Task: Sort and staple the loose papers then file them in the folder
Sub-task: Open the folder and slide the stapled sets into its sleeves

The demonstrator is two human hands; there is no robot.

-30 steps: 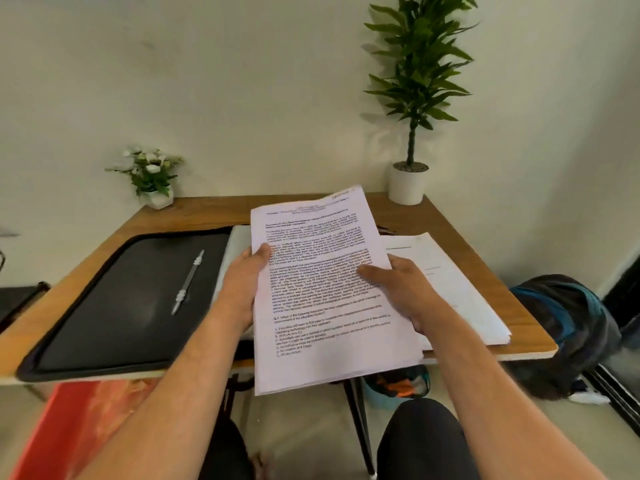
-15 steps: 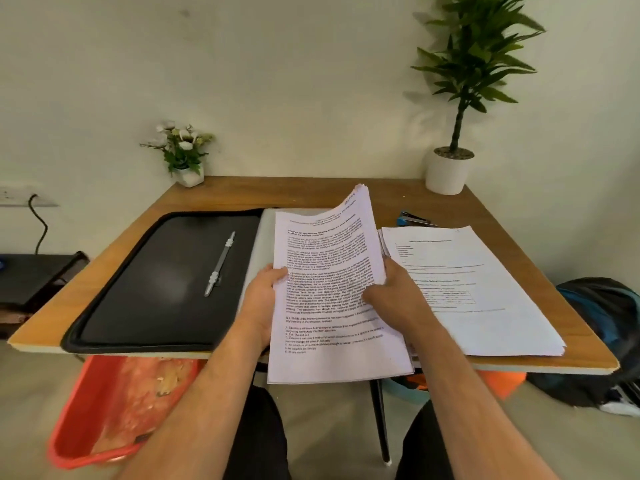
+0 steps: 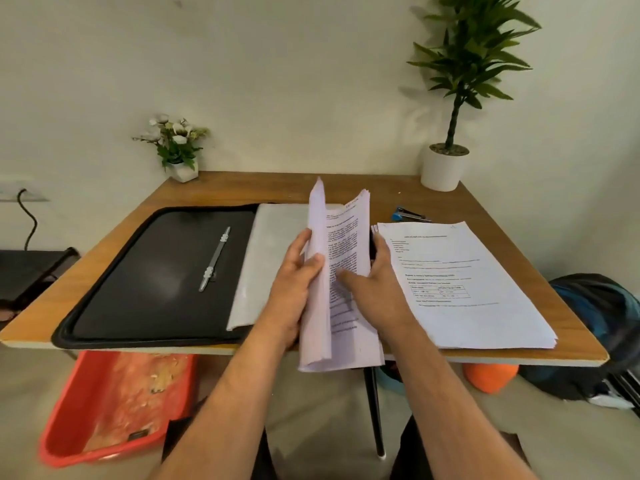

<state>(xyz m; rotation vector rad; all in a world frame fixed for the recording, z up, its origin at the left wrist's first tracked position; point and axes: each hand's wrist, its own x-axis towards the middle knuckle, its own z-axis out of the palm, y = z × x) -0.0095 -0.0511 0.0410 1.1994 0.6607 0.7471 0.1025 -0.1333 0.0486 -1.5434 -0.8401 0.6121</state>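
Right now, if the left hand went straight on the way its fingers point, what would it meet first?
Probably nothing soon: the left hand, gripping the held papers, points toward the table's far edge over the open folder. Depth is unclear.

Wooden table [image 3: 194, 202] carries folder [image 3: 152, 271], paper stack [image 3: 478, 289], stapler [image 3: 408, 214], two potted plants [image 3: 443, 168].

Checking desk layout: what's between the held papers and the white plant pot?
In the head view, the blue stapler lies on bare table between the held papers and pot.
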